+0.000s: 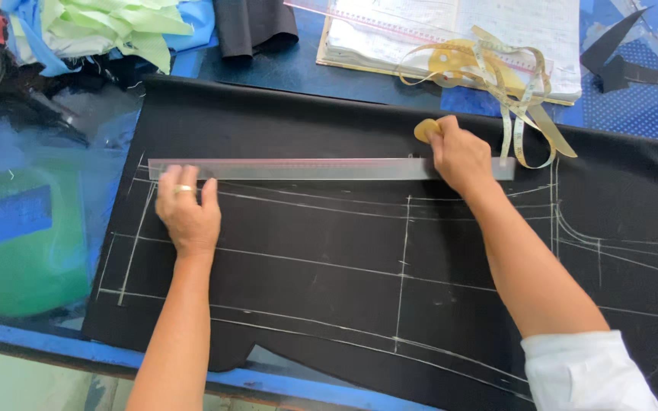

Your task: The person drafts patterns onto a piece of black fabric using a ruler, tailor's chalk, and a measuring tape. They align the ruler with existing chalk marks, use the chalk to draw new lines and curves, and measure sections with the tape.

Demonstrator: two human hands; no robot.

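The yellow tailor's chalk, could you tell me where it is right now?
In the head view, the yellow chalk is pinched in the right hand, just above the clear ruler.

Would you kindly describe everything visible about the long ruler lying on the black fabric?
The ruler is a long, narrow, straight strip, clear or greyish, with a faint reddish scale along its upper edge. It lies flat and nearly level across the upper part of the black fabric, over white chalk lines. The left hand presses its left end with spread fingers; the right hand, holding a yellow chalk piece, rests near its right end.
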